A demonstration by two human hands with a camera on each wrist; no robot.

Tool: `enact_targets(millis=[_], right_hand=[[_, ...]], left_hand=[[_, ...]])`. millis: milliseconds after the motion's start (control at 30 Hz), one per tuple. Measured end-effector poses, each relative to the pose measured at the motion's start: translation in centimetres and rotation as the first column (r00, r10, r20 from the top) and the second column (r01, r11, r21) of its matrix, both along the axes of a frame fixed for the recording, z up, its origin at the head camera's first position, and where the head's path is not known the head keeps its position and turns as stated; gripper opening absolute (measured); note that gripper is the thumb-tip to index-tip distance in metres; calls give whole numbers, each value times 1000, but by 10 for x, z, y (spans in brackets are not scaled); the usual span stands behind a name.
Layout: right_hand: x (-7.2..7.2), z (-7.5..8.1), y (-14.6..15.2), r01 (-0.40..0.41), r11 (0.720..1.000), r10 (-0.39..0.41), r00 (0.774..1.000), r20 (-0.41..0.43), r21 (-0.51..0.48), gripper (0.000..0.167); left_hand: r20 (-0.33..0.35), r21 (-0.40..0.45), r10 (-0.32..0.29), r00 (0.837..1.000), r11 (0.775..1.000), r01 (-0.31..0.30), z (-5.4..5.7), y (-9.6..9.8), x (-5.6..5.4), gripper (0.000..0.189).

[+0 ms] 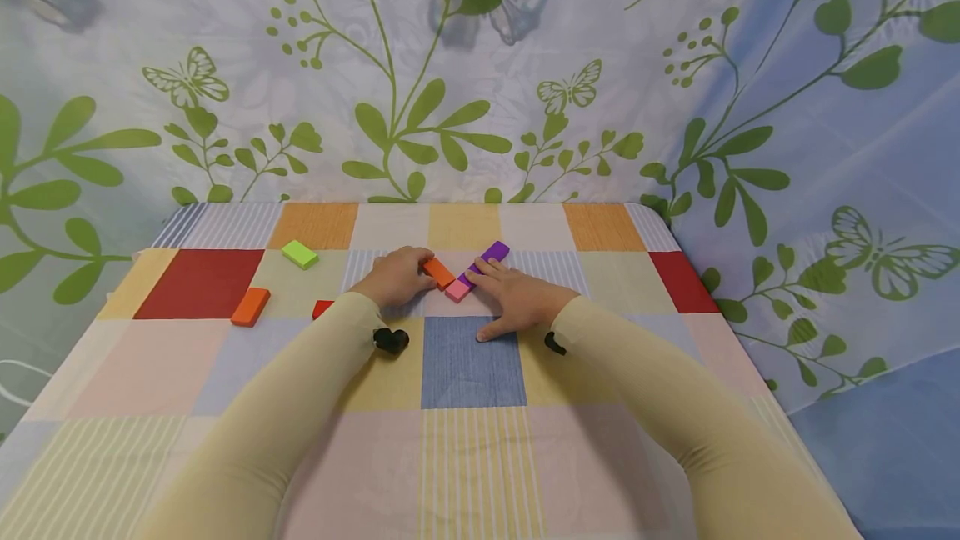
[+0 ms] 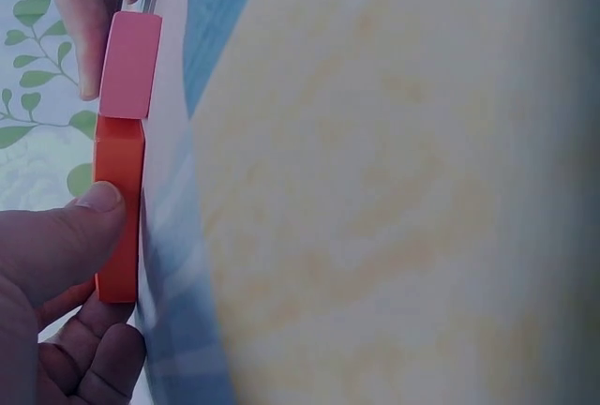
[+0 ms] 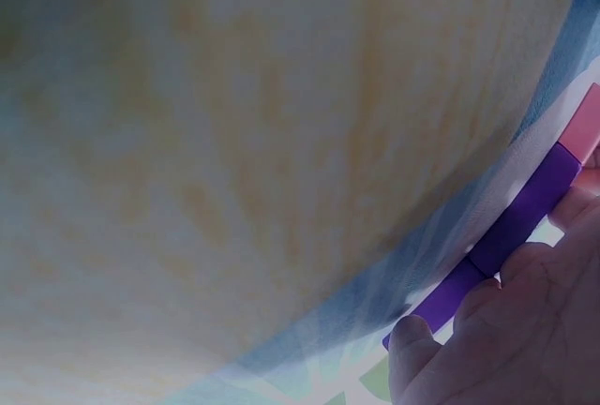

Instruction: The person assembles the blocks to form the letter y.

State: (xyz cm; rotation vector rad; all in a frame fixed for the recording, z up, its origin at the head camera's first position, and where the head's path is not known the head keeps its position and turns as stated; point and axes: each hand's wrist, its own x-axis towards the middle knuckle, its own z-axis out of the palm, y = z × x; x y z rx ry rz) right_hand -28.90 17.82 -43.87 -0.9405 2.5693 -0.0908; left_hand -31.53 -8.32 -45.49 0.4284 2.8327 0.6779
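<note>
My left hand pinches an orange block between thumb and fingers. In the left wrist view the far end of this block meets a pink block. Two purple blocks run on from the pink one in a slanting row; the right wrist view shows the nearer purple block and the farther purple block end to end. Along that row lies my right hand, its fingers extended against the blocks and its thumb spread out on the cloth. The right fingers partly cover the purple blocks in the head view.
To the left on the patchwork tablecloth lie a lime green block, another orange block and a red block partly hidden by the left sleeve. A leaf-patterned curtain hangs behind the table's far edge.
</note>
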Motion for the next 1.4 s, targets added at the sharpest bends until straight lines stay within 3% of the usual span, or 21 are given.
enact_targets(millis=[1400], right_hand=[[-3,-3,1,-3,1000,3,1000,2,-9,117]], left_hand=[[44,30,6,999,1000,-7,6,-4,2,62]])
